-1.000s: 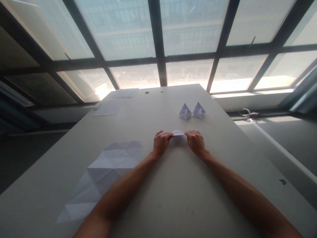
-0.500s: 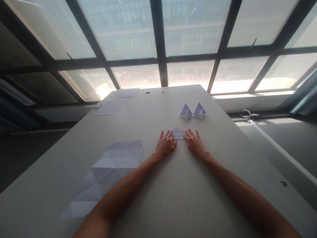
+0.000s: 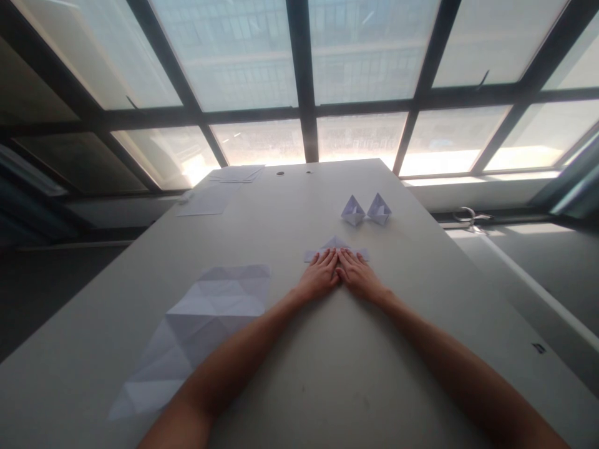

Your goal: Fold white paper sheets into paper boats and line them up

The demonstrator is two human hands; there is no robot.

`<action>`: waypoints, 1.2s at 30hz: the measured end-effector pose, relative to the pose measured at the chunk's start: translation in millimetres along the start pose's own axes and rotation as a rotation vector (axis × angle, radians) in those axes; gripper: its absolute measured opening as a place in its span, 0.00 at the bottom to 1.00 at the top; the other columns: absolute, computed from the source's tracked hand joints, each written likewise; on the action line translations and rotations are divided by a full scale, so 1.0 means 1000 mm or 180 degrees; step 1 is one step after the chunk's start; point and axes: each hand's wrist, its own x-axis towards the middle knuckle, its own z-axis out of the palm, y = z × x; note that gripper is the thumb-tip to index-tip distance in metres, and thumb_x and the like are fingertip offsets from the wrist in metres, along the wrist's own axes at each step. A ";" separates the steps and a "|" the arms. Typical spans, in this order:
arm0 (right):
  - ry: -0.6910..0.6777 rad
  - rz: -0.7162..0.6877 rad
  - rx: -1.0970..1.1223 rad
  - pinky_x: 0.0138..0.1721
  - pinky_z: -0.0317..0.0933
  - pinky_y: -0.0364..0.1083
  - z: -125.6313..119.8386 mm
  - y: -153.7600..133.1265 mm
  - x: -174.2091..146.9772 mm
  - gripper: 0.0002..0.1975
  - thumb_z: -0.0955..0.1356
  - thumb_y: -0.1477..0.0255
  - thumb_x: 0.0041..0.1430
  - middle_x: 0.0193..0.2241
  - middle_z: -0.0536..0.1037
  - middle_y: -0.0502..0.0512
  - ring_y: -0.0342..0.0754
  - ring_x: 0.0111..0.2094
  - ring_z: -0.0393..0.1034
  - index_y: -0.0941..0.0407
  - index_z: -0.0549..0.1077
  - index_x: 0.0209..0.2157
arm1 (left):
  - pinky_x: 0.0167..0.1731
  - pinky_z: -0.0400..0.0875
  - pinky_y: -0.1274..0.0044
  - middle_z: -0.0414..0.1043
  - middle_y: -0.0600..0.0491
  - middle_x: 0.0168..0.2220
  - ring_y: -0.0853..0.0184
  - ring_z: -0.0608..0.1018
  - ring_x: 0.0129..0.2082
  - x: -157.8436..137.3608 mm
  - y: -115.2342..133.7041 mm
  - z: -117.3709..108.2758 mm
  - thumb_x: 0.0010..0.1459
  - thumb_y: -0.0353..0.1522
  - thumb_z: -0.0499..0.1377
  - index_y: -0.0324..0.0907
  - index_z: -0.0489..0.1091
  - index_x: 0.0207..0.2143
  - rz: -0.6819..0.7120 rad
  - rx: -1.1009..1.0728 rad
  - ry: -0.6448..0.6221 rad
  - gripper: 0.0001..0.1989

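A small sheet of white paper, folded to a triangle with a strip along its near edge (image 3: pixel 335 242), lies flat on the white table (image 3: pixel 299 386). My left hand (image 3: pixel 321 274) rests flat on the left part of the strip, fingers stretched out. On the right part lies my right hand (image 3: pixel 359 273), its fingers likewise extended. The two hands meet at the middle, and they cover much of the strip. Its ends stick out on both sides. Beyond them stand two folded paper boats, the left boat (image 3: pixel 353 212) and the right boat (image 3: pixel 379 210), side by side.
Creased, unfolded paper (image 3: pixel 210 318) lies to the left, partly behind my left forearm. Flat white sheets (image 3: pixel 206 201) are at the far left corner. Large windows (image 3: pixel 355 56) rise past the table's far edge. A small dark mark (image 3: pixel 538 348) sits near the right edge.
Both hands have slid inward from the paper's sides to its middle. The strip's ends now show outside the hands. The boats have stayed in place.
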 end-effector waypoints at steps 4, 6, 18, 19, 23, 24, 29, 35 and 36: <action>0.0030 0.0213 -0.0106 0.67 0.38 0.58 0.004 0.004 0.000 0.34 0.50 0.57 0.71 0.68 0.52 0.66 0.55 0.70 0.42 0.65 0.54 0.67 | 0.67 0.44 0.62 0.46 0.44 0.70 0.58 0.50 0.70 0.001 -0.001 0.001 0.68 0.40 0.44 0.38 0.50 0.69 0.0001 0.0042 -0.0016 0.30; 0.0059 0.0398 -0.0116 0.67 0.37 0.59 0.006 0.006 0.000 0.36 0.49 0.55 0.71 0.68 0.51 0.67 0.56 0.70 0.42 0.66 0.54 0.67 | 0.67 0.44 0.62 0.47 0.44 0.70 0.58 0.50 0.70 0.000 -0.001 0.001 0.68 0.41 0.44 0.38 0.51 0.68 0.0002 0.0054 0.0010 0.29; 0.0370 0.0912 -0.0162 0.67 0.28 0.63 0.007 0.008 -0.002 0.35 0.52 0.58 0.70 0.69 0.47 0.68 0.57 0.71 0.35 0.69 0.51 0.68 | 0.67 0.45 0.61 0.45 0.42 0.70 0.56 0.49 0.70 -0.002 -0.001 -0.005 0.67 0.43 0.47 0.36 0.50 0.68 0.0036 0.0100 -0.0041 0.32; 0.0427 0.0794 -0.0168 0.67 0.27 0.63 0.004 0.006 -0.002 0.33 0.52 0.60 0.71 0.69 0.47 0.67 0.56 0.71 0.35 0.68 0.52 0.68 | 0.67 0.45 0.61 0.45 0.42 0.70 0.56 0.49 0.70 -0.002 -0.002 -0.004 0.67 0.43 0.46 0.36 0.50 0.68 0.0036 0.0103 -0.0030 0.32; 0.0363 0.0086 -0.0017 0.68 0.30 0.59 -0.007 -0.001 -0.002 0.29 0.50 0.62 0.72 0.69 0.50 0.62 0.51 0.71 0.36 0.62 0.55 0.67 | 0.67 0.45 0.60 0.46 0.43 0.70 0.56 0.49 0.70 -0.002 -0.002 -0.002 0.68 0.43 0.44 0.38 0.50 0.69 -0.0014 0.0063 -0.0001 0.31; 0.0276 -0.0023 0.0041 0.68 0.33 0.59 -0.008 -0.002 -0.002 0.29 0.50 0.63 0.72 0.69 0.52 0.62 0.51 0.70 0.38 0.62 0.55 0.67 | 0.67 0.44 0.60 0.46 0.43 0.70 0.57 0.49 0.70 -0.002 -0.001 -0.002 0.69 0.42 0.43 0.39 0.49 0.69 -0.0027 0.0052 -0.0005 0.30; 0.0006 -0.0073 0.0131 0.68 0.40 0.57 -0.008 -0.005 -0.002 0.28 0.51 0.65 0.71 0.67 0.56 0.63 0.53 0.69 0.46 0.63 0.56 0.67 | 0.67 0.45 0.61 0.46 0.45 0.70 0.58 0.50 0.70 -0.003 0.000 -0.002 0.70 0.40 0.40 0.41 0.49 0.69 -0.0044 0.0050 0.0012 0.28; -0.0018 0.0100 -0.0041 0.67 0.40 0.58 -0.005 -0.005 -0.003 0.31 0.51 0.61 0.72 0.68 0.54 0.65 0.55 0.69 0.44 0.64 0.56 0.67 | 0.67 0.45 0.60 0.45 0.44 0.70 0.57 0.49 0.70 -0.001 -0.003 0.001 0.70 0.40 0.41 0.39 0.49 0.69 -0.0033 0.0124 -0.0015 0.29; -0.0037 0.0153 -0.0063 0.67 0.39 0.59 -0.004 -0.006 -0.004 0.31 0.51 0.60 0.71 0.68 0.53 0.66 0.56 0.69 0.43 0.65 0.55 0.67 | 0.67 0.45 0.60 0.45 0.44 0.70 0.57 0.49 0.70 0.000 -0.003 0.001 0.69 0.40 0.41 0.38 0.49 0.69 -0.0029 0.0138 -0.0025 0.29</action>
